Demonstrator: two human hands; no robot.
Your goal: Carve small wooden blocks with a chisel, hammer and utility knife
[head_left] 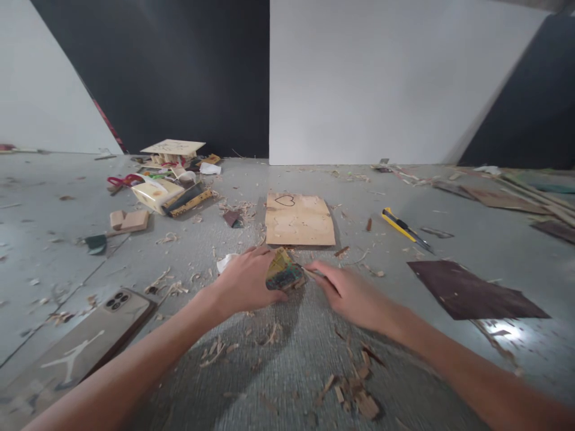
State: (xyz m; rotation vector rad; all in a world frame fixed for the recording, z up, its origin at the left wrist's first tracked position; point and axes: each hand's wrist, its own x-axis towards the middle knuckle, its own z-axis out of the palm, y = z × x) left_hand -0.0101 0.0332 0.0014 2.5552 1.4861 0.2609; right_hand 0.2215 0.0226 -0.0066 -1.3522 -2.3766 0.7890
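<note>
My left hand (249,278) is closed around the left side of a small yellow and dark green flat block (286,269), holding it on the floor. The block's surface is patterned, but its kind is unclear. At its right edge, my right hand (348,293) pinches something thin and pale, too blurred to name. Just beyond both hands lies a thin wooden board (300,221) with a heart drawn in its upper left. A crumpled white piece (226,262) shows beside the left hand's fingers.
A yellow utility knife (406,229) and a dark brown sandpaper sheet (476,290) lie to the right. At left are a phone (85,341), wood blocks (130,221) and a clear-wrapped pack (159,193). Wood shavings (359,398) litter the grey floor; panels (395,84) stand behind.
</note>
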